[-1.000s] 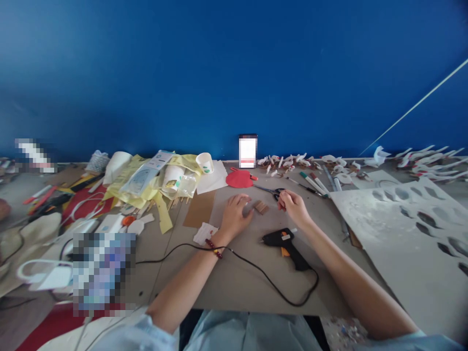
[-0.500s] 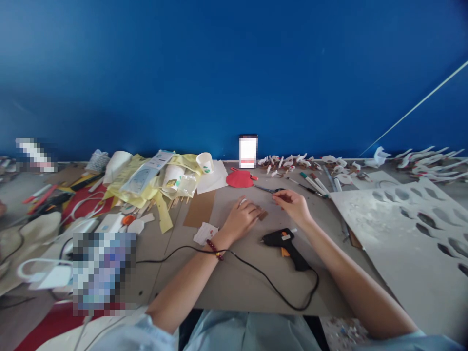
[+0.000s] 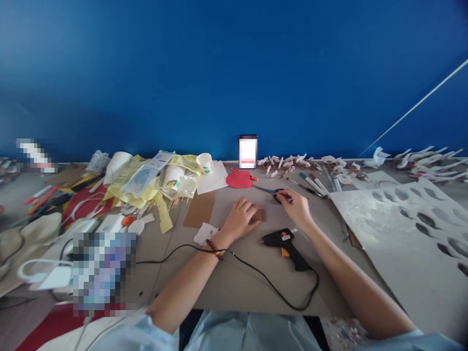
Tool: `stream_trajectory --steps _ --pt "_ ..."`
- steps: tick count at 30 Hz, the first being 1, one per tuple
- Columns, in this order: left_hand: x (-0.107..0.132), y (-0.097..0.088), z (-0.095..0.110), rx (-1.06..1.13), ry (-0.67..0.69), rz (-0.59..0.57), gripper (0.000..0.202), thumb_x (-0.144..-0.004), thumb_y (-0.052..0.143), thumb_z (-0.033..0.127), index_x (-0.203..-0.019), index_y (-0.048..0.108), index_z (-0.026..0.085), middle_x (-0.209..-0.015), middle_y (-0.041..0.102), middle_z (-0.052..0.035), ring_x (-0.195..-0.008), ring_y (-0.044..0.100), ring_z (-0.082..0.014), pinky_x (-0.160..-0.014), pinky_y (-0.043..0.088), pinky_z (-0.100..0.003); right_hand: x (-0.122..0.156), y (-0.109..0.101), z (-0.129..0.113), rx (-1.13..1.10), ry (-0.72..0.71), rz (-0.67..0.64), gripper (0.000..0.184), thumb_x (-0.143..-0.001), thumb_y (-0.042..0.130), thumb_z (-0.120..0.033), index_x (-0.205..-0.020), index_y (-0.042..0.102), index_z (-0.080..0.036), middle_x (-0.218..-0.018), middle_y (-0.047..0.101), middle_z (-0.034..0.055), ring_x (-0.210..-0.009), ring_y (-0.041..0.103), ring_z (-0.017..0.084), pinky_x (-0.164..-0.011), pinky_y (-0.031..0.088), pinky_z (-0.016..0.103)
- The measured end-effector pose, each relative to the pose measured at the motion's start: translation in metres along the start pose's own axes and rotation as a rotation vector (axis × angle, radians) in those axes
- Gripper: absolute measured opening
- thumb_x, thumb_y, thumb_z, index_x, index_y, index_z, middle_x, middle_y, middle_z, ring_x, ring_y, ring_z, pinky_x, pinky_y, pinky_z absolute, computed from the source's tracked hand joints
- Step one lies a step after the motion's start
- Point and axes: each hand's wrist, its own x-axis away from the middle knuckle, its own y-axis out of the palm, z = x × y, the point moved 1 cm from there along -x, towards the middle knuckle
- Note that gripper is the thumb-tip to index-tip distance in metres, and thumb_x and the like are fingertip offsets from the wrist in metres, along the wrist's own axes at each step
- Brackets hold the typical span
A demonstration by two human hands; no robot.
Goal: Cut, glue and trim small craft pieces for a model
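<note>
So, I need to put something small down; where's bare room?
A wide patch of table is bordered by left forearm, cord and near edge; a smaller one lies between left hand, cord and glue gun. It's crowded along the wall: bags left, white pieces right.

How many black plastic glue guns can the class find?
1: the black plastic glue gun, lying on the grey tabletop just below the right hand in the picture. Others may be hidden.
</note>
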Motion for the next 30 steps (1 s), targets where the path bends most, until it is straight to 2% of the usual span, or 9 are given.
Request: stream_trajectory --steps 4,7,9,11,14,19,22,26,30 --pt "0.001 -0.003 0.001 0.148 -0.114 0.122 0.025 -0.091 0.048 0.023 -0.114 0.058 0.020 -0.100 0.058 -0.0076 -0.094 0.058 -0.0197 -0.084 0.049 -0.034 0.002 -0.001 0.001 0.117 -0.003 -0.007 0.032 -0.079 0.055 -0.049 -0.075 0.069 -0.020 -0.068 0.068 0.0051 -0.062 0.059 0.020 -0.058 0.039 0.029" --pt "0.000 -0.004 -0.001 0.309 -0.180 0.230 0.020 -0.090 0.049 0.020 -0.105 0.062 0.020 -0.093 0.061 -0.0054 -0.085 0.060 -0.0164 -0.079 0.050 -0.030 0.004 -0.004 -0.002 0.216 -0.050 0.015 0.033 -0.082 0.056 -0.049 -0.068 0.066 -0.021 -0.067 0.066 0.0056 -0.066 0.059 0.022 -0.060 0.039 0.030" --pt "-0.001 -0.005 -0.002 0.414 -0.221 0.305 0.015 -0.087 0.055 0.021 -0.100 0.063 0.019 -0.088 0.062 -0.0042 -0.081 0.061 -0.0153 -0.077 0.050 -0.029 0.004 -0.004 -0.002 0.274 -0.126 0.006 0.035 -0.088 0.049 -0.044 -0.068 0.066 -0.021 -0.071 0.068 0.0076 -0.073 0.060 0.023 -0.068 0.042 0.032" --pt "-0.002 -0.005 -0.002 0.522 -0.276 0.355 0.013 -0.084 0.060 0.022 -0.095 0.065 0.019 -0.086 0.065 -0.0039 -0.077 0.062 -0.0143 -0.076 0.051 -0.028 0.003 -0.003 0.001 0.334 -0.203 -0.012 0.031 -0.091 0.044 -0.035 -0.080 0.069 -0.020 -0.086 0.071 0.0097 -0.083 0.061 0.024 -0.078 0.043 0.035" --pt "-0.003 -0.005 -0.002 0.666 -0.390 0.383 0.014 -0.082 0.063 0.027 -0.092 0.066 0.019 -0.090 0.068 -0.0049 -0.076 0.065 -0.0140 -0.073 0.054 -0.027 0.001 0.001 0.011 0.422 -0.246 -0.061 0.027 -0.088 0.049 -0.027 -0.105 0.068 -0.017 -0.106 0.068 0.0122 -0.096 0.059 0.027 -0.086 0.043 0.038" --pt "-0.003 -0.003 -0.004 0.858 -0.566 0.384 0.024 -0.078 0.066 0.034 -0.096 0.066 0.018 -0.080 0.069 -0.0033 -0.067 0.066 -0.0135 -0.062 0.055 -0.024 -0.001 0.007 0.022 0.434 -0.234 -0.095 0.031 -0.088 0.051 -0.029 -0.109 0.067 -0.014 -0.104 0.067 0.0148 -0.098 0.059 0.029 -0.089 0.044 0.040" --pt "-0.002 -0.002 -0.005 0.860 -0.595 0.433 0.027 -0.077 0.067 0.035 -0.098 0.066 0.017 -0.078 0.068 -0.0029 -0.068 0.066 -0.0133 -0.063 0.055 -0.023 -0.002 0.005 0.023 0.413 -0.209 -0.098 0.030 -0.087 0.053 -0.029 -0.107 0.068 -0.012 -0.101 0.067 0.0156 -0.095 0.060 0.028 -0.088 0.045 0.038" --pt "-0.002 -0.002 -0.008 0.772 -0.602 0.534 0.023 -0.077 0.067 0.031 -0.095 0.066 0.017 -0.081 0.069 -0.0041 -0.069 0.066 -0.0134 -0.068 0.054 -0.025 -0.003 0.000 0.023 0.397 -0.138 -0.126 0.021 -0.085 0.055 -0.024 -0.093 0.072 -0.015 -0.093 0.069 0.0137 -0.086 0.063 0.026 -0.080 0.047 0.036" --pt "-0.001 -0.004 -0.009 0.723 -0.598 0.556 0.020 -0.080 0.065 0.032 -0.093 0.067 0.017 -0.084 0.070 -0.0051 -0.070 0.066 -0.0141 -0.069 0.054 -0.027 -0.003 -0.005 0.022 0.406 -0.104 -0.155 0.018 -0.081 0.060 -0.026 -0.089 0.073 -0.017 -0.089 0.068 0.0126 -0.082 0.063 0.025 -0.074 0.047 0.034"
